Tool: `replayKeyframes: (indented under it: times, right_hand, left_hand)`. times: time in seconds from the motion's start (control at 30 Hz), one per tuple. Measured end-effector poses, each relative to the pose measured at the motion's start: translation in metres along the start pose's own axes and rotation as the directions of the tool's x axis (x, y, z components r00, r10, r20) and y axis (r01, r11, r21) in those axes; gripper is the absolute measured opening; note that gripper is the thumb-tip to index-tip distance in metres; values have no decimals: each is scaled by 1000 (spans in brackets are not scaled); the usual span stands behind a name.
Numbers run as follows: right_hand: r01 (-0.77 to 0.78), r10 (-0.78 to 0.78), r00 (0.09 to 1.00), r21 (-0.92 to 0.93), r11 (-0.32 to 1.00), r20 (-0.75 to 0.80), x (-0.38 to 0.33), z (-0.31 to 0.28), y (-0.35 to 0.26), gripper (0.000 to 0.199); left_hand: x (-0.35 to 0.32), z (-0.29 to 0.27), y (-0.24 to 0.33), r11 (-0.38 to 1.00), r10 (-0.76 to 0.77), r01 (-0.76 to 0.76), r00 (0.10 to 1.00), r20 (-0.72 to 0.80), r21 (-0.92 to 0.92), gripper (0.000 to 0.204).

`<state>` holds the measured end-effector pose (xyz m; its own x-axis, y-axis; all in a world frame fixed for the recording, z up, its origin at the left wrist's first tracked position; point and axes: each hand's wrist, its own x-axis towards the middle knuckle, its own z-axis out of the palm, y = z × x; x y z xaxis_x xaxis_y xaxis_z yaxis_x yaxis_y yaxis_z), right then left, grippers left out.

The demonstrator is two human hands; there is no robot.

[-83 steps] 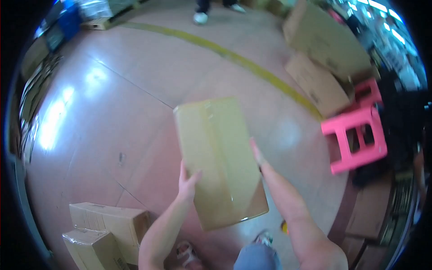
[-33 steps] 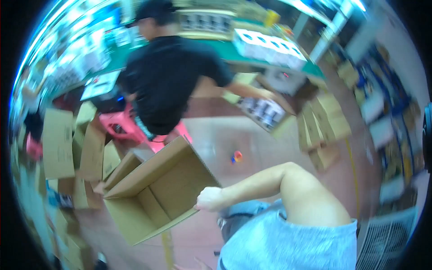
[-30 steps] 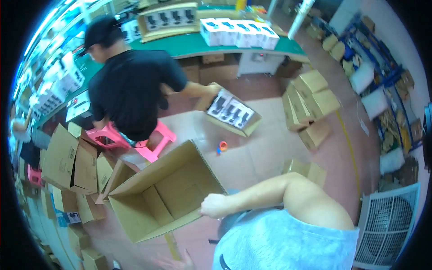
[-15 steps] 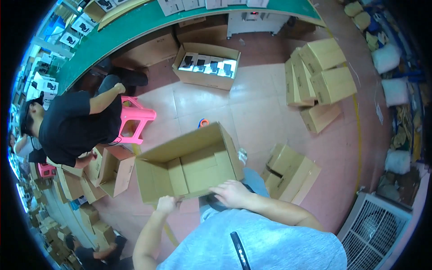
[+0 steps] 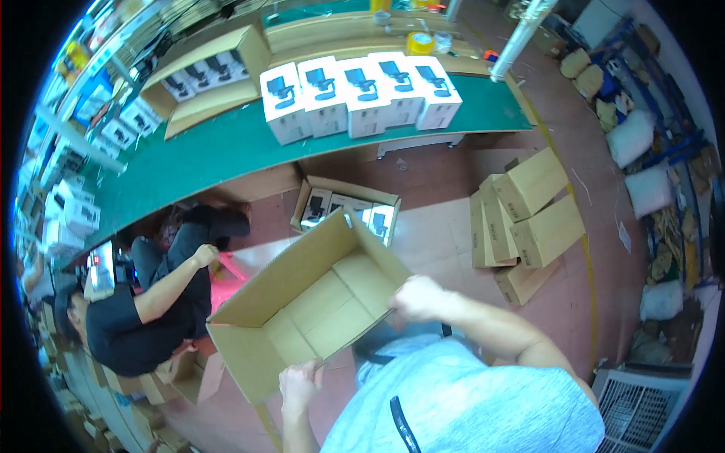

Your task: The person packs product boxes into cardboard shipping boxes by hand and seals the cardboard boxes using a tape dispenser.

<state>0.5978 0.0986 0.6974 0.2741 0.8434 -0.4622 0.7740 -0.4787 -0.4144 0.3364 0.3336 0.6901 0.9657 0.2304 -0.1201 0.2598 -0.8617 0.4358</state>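
In front of my body I hold up an open cardboard box (image 5: 302, 313), tilted so that its bare inside faces me. My left hand (image 5: 300, 381) is closed on the box's near edge. Farther right, my right hand (image 5: 420, 299) grips the same box by its near right corner. Beyond the raised box, an open carton (image 5: 317, 186) on the floor holds several white packages and is partly covered by the box in my hands.
A green workbench (image 5: 219, 155) crosses the far side, bearing several white product boxes (image 5: 367, 94). At left a co-worker (image 5: 136, 321) sits on a pink stool (image 5: 225, 287). Stacked cardboard boxes (image 5: 529, 185) stand at right. A grilled metal unit (image 5: 642, 408) is at lower right.
The view has swung up, showing more of the workbench. My right hand has slid up to the box's right corner, and the box tilts more, its left end lower.
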Motion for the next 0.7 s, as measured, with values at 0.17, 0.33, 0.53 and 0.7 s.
replayKeyframes:
  times: [0.17,0.33,0.53,0.7]
  right_hand:
    - [-212,238,957,158,964,-165,-176,-219,38,22]
    - [-560,553,348,305,770,-757,-418,-252,33,25]
    - [-600,535,18,419,682,-845,-407,-208,188,22]
    - [-585,624,211,414,697,-752,-240,-224,350,25]
  left_hand:
    - [148,-150,155,850,525,-526,848,69,-6,25]
    - [265,-225,365,285,938,-931,222,-266,228,11]
    - [481,-126,489,216,949,-944,143,-280,251,22]
    - [658,2,446,487,870,-857,460,-179,170,28]
